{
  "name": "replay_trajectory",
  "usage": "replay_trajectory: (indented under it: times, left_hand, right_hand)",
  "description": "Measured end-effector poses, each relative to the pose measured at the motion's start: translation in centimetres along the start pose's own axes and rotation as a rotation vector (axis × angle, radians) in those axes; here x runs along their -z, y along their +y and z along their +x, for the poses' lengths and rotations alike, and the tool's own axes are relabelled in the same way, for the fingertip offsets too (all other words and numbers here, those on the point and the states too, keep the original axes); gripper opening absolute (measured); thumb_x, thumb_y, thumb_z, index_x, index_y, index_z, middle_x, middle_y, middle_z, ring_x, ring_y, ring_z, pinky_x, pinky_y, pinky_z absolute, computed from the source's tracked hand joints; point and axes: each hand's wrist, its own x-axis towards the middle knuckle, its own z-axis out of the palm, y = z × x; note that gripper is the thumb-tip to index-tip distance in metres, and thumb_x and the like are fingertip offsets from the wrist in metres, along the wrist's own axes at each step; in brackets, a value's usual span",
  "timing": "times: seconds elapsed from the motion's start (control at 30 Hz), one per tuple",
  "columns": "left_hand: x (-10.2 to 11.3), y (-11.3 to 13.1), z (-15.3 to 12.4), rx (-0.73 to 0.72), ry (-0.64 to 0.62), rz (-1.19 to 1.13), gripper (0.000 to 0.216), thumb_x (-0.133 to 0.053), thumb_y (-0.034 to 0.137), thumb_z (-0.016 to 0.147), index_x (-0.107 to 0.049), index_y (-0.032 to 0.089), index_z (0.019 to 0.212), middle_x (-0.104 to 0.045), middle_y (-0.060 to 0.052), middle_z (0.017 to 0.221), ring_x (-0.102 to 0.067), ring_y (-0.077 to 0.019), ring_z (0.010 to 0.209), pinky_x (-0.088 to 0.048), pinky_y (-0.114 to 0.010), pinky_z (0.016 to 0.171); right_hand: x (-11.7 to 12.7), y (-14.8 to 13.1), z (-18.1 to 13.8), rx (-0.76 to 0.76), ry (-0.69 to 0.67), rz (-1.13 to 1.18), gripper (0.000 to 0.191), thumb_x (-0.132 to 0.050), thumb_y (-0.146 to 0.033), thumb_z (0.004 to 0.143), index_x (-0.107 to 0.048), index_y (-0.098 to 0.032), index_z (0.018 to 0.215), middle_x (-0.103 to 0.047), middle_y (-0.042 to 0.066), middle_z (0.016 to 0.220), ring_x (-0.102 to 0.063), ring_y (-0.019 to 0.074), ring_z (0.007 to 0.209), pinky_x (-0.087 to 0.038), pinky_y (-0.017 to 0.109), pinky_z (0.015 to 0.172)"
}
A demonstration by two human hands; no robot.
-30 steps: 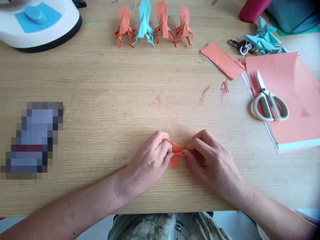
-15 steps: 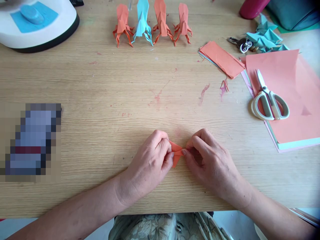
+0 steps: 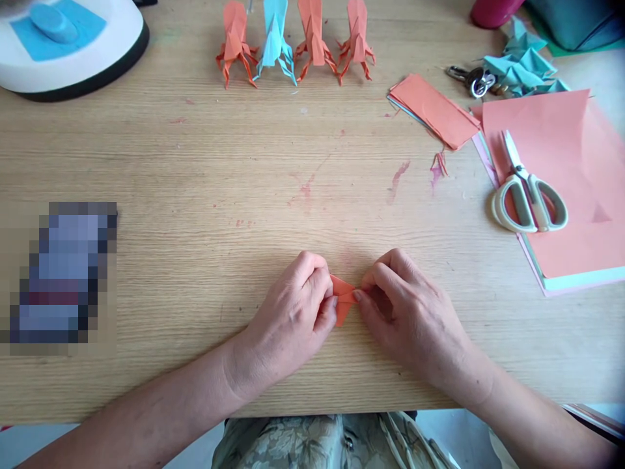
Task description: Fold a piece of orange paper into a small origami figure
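A small folded orange paper piece [image 3: 344, 300] lies on the wooden table [image 3: 195, 195] near its front edge. My left hand [image 3: 293, 318] pinches its left side with curled fingers. My right hand [image 3: 410, 312] pinches its right side, thumb and forefinger pressed on the fold. Most of the paper is hidden between the fingers. At the far edge stands a row of finished paper figures: three orange ones [image 3: 312, 36] and a light blue one [image 3: 274, 39].
White-handled scissors [image 3: 528, 195] lie on orange sheets [image 3: 561, 169] at the right. A stack of folded orange paper [image 3: 432, 107] sits nearby, with keys [image 3: 472, 79] and teal paper shapes [image 3: 525, 65] behind. A white device [image 3: 68, 45] stands far left. A blurred object [image 3: 63, 273] lies at the left.
Both hands stay pinched on the orange paper; the visible part of it has shrunk slightly as the fingers closed in. The view has shifted a little.
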Motion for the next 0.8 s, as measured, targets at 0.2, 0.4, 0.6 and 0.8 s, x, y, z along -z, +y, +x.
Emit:
replay_trajectory:
  times: [0.2, 0.4, 0.6, 0.8]
  left_hand:
    - [-0.1, -0.2, 0.1, -0.008, 0.027, 0.009, 0.014, -0.047, 0.002, 0.086, -0.051, 0.015, 0.082, -0.054, -0.009, 0.095, -0.057, -0.0195, 0.087, -0.054, -0.035, 0.081]
    - [0.1, -0.2, 0.0, -0.026, 0.033, 0.002, 0.012, -0.052, 0.001, 0.088, -0.056, 0.012, 0.085, -0.055, -0.008, 0.095, -0.059, -0.0180, 0.088, -0.054, -0.032, 0.080]
    - [0.8, -1.3, -1.5, -0.267, 0.060, 0.022, 0.023, -0.052, 0.001, 0.092, -0.063, 0.010, 0.110, -0.064, -0.010, 0.113, -0.062, -0.0177, 0.104, -0.054, -0.031, 0.093]
    - [1.4, -2.3, -2.7, -0.479, 0.017, 0.240, 0.036, -0.048, 0.003, 0.096, -0.054, 0.001, 0.131, -0.064, -0.018, 0.129, -0.062, -0.0246, 0.117, -0.055, -0.038, 0.100]
  right_hand:
    - [-0.2, 0.0, 0.1, -0.006, -0.004, -0.037, 0.006, -0.055, -0.020, 0.091, -0.055, -0.020, 0.085, -0.052, 0.002, 0.086, -0.051, 0.0149, 0.070, -0.038, 0.029, 0.060]
    - [-0.2, 0.0, 0.1, -0.015, -0.026, -0.041, 0.007, -0.054, -0.022, 0.093, -0.057, -0.020, 0.086, -0.052, 0.001, 0.088, -0.051, 0.0144, 0.071, -0.038, 0.029, 0.061]
    - [-0.1, 0.0, 0.0, -0.010, -0.021, -0.056, 0.009, -0.054, -0.023, 0.093, -0.058, -0.020, 0.087, -0.052, 0.001, 0.089, -0.051, 0.0145, 0.070, -0.036, 0.029, 0.060]
    - [-0.2, 0.0, 0.2, -0.007, -0.014, -0.066, 0.009, -0.055, -0.022, 0.092, -0.056, -0.020, 0.083, -0.052, 0.002, 0.087, -0.051, 0.0153, 0.071, -0.036, 0.029, 0.061]
